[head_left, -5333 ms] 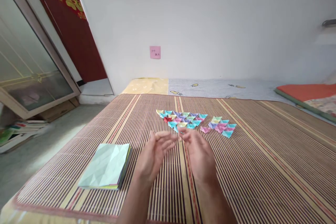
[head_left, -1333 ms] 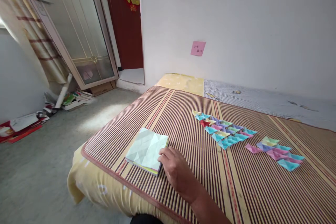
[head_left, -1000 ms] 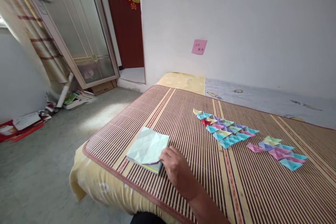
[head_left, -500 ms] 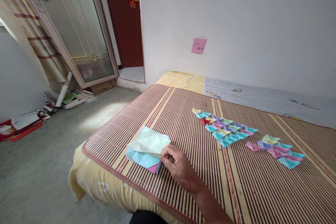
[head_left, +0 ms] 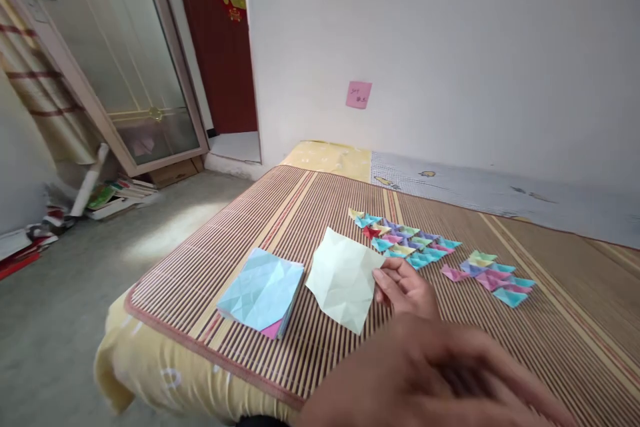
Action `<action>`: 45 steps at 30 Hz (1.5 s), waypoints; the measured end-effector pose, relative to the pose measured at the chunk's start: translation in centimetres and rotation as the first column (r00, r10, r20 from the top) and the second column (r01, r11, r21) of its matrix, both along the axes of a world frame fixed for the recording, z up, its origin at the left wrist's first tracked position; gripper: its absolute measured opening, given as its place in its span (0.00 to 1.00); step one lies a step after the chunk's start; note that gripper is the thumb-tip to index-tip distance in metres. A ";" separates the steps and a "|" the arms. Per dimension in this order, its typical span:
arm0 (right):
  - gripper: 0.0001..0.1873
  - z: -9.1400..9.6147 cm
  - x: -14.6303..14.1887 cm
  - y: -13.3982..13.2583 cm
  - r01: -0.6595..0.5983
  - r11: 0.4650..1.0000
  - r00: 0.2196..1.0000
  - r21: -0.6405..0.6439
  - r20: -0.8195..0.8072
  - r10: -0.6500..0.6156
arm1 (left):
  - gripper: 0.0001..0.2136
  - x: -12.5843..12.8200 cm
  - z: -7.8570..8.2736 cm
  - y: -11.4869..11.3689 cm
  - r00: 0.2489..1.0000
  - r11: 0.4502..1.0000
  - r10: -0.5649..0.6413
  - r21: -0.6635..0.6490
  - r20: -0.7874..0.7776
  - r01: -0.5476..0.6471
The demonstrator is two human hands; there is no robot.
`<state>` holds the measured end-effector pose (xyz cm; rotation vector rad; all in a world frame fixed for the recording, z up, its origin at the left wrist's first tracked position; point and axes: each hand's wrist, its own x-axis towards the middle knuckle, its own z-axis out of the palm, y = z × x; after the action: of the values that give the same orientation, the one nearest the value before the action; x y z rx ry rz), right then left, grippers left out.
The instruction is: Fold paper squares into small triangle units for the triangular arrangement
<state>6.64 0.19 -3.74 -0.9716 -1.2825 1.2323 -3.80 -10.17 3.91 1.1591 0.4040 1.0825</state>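
My right hand [head_left: 407,287] pinches the right edge of a single creased, pale yellow-green paper sheet [head_left: 343,280], held above the mat. To its left lies a stack of creased square papers [head_left: 263,290], light blue on top, with a pink corner showing at the front. Close to the camera, my left hand [head_left: 425,373] is large and slightly blurred, its fingers stretched to the right and apart with nothing visible in them. It covers my right wrist and forearm. Beyond the right hand, rows of small folded paper pieces [head_left: 400,243] in several colours sit on the mat.
A second group of folded paper pieces [head_left: 493,277] lies further right. The striped bamboo mat [head_left: 240,227] covers the bed, over a yellow sheet [head_left: 145,353]. A pink note [head_left: 359,95] sticks to the wall. Books [head_left: 120,197] lie on the floor near the glass-panelled door [head_left: 115,47].
My right hand has lifted the pale sheet off the stack and carried it right, baring the light blue paper. My left hand has come into view in front. The view has shifted slightly right.
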 end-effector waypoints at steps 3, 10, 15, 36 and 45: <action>0.17 1.1 3.1 -0.2 0.043 0.999 0.999 0.001 -0.007 -0.043 | 0.09 -2.2 0.2 3.4 0.899 0.900 0.434 -0.061 0.060 -0.431; 0.14 2.6 7.4 -1.5 0.104 0.995 0.954 -0.004 -0.282 -0.101 | 0.19 -4.6 -4.6 9.0 0.682 0.649 0.729 -0.256 -0.060 -0.716; 0.15 3.1 8.4 -1.7 0.079 0.995 0.887 -0.055 -0.451 -0.095 | 0.27 -1.7 -6.3 9.2 0.891 0.837 0.435 -0.304 -0.133 -0.454; 0.15 3.7 9.7 -1.8 0.164 0.986 0.957 0.023 -0.245 -0.154 | 0.15 -1.8 -4.7 8.3 0.864 0.849 0.490 -0.164 -0.116 -0.503; 0.16 3.6 9.7 -1.7 0.270 0.962 0.944 0.044 -0.211 -0.255 | 0.13 -1.8 -4.5 8.3 0.805 0.791 0.591 -0.157 -0.053 -0.591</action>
<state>16.36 -1.53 -0.13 -0.9063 -0.9953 1.0410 -5.57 -1.86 -0.63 0.8949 0.8863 1.5573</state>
